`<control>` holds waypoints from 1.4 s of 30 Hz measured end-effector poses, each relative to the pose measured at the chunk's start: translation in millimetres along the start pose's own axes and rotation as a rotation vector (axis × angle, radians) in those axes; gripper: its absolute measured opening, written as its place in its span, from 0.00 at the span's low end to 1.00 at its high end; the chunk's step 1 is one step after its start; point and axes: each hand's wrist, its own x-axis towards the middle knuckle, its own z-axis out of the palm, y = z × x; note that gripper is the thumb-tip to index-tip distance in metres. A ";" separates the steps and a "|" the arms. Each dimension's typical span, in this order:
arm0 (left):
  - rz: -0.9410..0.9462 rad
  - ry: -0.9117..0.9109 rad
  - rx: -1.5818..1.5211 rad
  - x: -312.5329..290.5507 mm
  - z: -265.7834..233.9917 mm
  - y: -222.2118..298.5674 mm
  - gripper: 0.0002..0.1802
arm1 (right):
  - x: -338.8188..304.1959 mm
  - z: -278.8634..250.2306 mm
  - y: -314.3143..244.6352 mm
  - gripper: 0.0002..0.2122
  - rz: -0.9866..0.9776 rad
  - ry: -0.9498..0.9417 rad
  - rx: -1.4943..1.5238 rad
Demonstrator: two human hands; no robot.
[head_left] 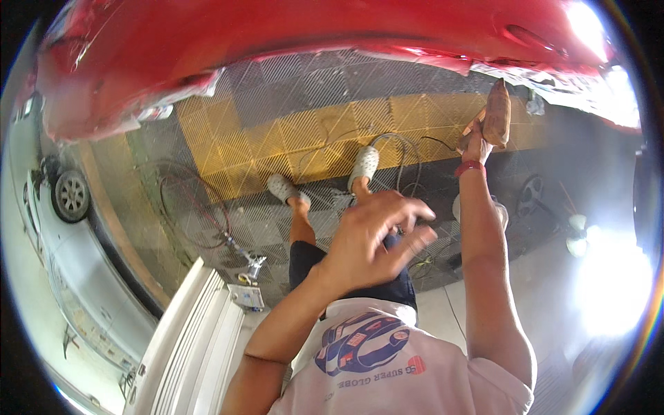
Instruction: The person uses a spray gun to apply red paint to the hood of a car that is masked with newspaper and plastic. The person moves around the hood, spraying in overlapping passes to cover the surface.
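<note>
My right hand (476, 145), with a red wristband, stretches forward near the lower edge of the red car body (311, 28). Its fingers are closed on a long orange-brown block (496, 117) with a pointed far end; I cannot make out its exact kind. The block's tip is close to white covering sheeting (553, 86) along the car's lower edge; whether they touch is unclear. My left hand (380, 235) hovers in front of my body, slightly blurred. Its fingers are curved with a gap to the thumb, and nothing shows in it.
Yellow and grey grid tiles (228, 145) cover the floor under my feet. A reddish hose (166, 207) loops at the left, and a dark hose (415, 155) lies by my shoe. A white cabinet (183, 339) stands lower left, with a silver car (90, 256) beyond. Bright lamps (612, 283) glow at the right.
</note>
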 end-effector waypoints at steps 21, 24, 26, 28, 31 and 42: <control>0.590 0.503 0.003 -220.8 -286.2 -61.4 0.05 | -475.6 338.0 83.1 0.29 -0.377 -0.723 -0.472; 0.569 0.584 -0.018 -247.4 -311.0 -78.1 0.04 | -531.6 379.5 89.4 0.23 -0.375 -0.783 -0.247; 0.463 0.714 -0.014 -258.1 -325.1 -95.9 0.04 | -559.3 411.0 112.1 0.20 -0.550 -0.764 -0.169; 0.266 0.901 0.045 -263.4 -336.3 -132.5 0.09 | -595.9 437.1 112.1 0.19 -0.225 -0.865 0.197; -0.148 0.958 -0.074 -249.7 -349.9 -224.4 0.29 | -626.3 458.9 119.7 0.18 -0.223 -0.941 0.240; -0.589 0.243 0.009 -177.5 -283.8 -420.3 0.40 | -547.4 378.8 28.1 0.15 0.418 -0.867 0.188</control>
